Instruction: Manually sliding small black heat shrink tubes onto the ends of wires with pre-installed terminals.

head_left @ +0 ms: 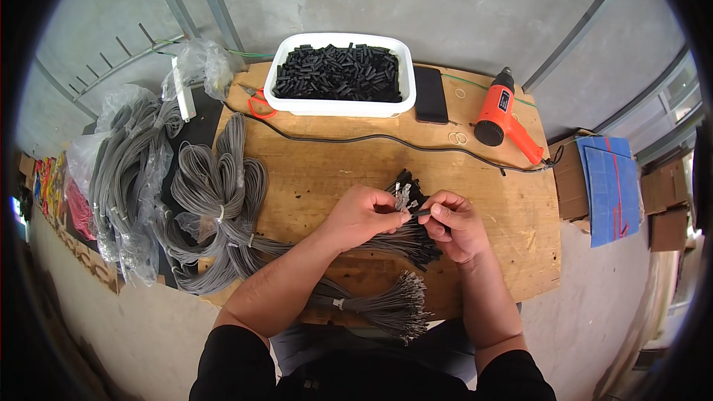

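Wire bundle (405,234) pinched by both hands' grip, beside heat gun (501,117), tub (340,106).

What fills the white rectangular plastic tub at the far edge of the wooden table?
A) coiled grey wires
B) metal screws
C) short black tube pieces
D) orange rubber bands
C: the white rectangular plastic tub at the far edge of the wooden table is heaped with short black tube pieces; the grey wire bundles lie on the table's left side instead.
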Demonstrator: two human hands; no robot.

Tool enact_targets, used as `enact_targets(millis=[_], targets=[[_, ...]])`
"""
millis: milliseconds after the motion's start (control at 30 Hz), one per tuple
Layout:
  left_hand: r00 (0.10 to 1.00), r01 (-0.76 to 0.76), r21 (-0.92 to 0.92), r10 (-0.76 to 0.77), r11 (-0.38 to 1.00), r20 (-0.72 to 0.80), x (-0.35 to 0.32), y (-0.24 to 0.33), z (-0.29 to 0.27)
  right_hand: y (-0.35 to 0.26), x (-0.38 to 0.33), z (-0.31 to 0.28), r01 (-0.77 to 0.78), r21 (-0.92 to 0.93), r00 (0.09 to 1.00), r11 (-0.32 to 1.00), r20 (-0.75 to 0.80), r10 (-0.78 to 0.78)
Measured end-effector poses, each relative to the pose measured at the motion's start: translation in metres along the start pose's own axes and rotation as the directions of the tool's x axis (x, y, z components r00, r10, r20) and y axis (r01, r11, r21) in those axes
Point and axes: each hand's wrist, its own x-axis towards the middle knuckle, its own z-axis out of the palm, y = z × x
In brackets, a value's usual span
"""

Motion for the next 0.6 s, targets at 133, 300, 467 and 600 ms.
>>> enact_targets(millis=[133,300,467,600], targets=[[1.0,-0.005,-0.02,0.005,1.0,0.003,-0.0005,0.0009,0.0016,0.0005,-0.0005,0.0009,0.004,-0.016,1.0,1.0,-0.007,-0.004],[1.0,-0.014,-0.013,0.015,1.0,0.016,0.001,-0.0051,0.0005,0.0008,0.0001,0.0033,0.017,-0.051,0.999,0.999,-0.029,-0.018],[1.0,0.006,-0.012,-0.005,1.0,0.016,0.0011,-0.0024,0.0007,-0.0009,0.0004,0.0021,-0.011,-0.004,1.0,1.0,-0.024,0.011],[1.0,0.007,-0.012,-0.007,1.0,0.005,0.002,-0.0034,0.0014,-0.0018,0.0007,0.001,-0.013,-0.004,1.0,1.0,-0.012,0.013]])
